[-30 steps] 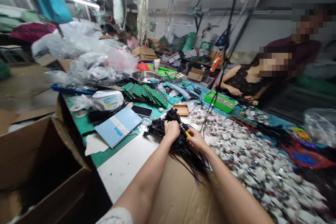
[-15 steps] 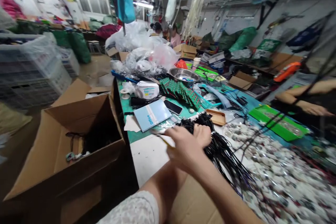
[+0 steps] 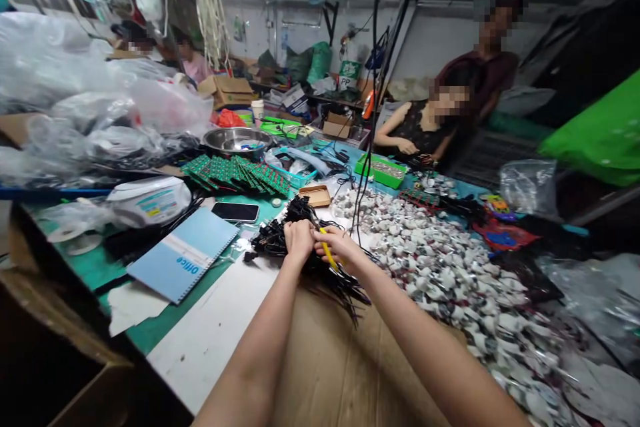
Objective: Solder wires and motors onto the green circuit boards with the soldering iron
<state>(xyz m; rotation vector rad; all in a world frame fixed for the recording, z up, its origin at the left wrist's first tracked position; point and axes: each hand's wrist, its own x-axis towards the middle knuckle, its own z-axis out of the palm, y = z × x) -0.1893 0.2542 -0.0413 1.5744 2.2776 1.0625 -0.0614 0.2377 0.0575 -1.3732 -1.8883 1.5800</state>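
A thick bundle of black cables (image 3: 280, 235) lies across the table in front of me, plug ends fanned out to the left. My left hand (image 3: 298, 239) is closed round the bundle's middle. Right beside it, my right hand (image 3: 339, 247) is closed on a yellow band (image 3: 327, 253) that loops at the bundle. The cables' loose tails (image 3: 345, 293) trail onto a sheet of brown cardboard (image 3: 325, 373) near me.
A heap of small white parts (image 3: 450, 273) covers the table's right side. A blue notebook (image 3: 183, 255), a phone (image 3: 235, 212), green circuit boards (image 3: 235, 173) and a steel bowl (image 3: 235, 140) lie to the left and behind. Two people sit at the far right; black cords (image 3: 373, 93) hang down ahead.
The view swung left toward an open cardboard box, then back to the table. My right hand reached left across the bundle and has returned beside my left hand with the yellow band.
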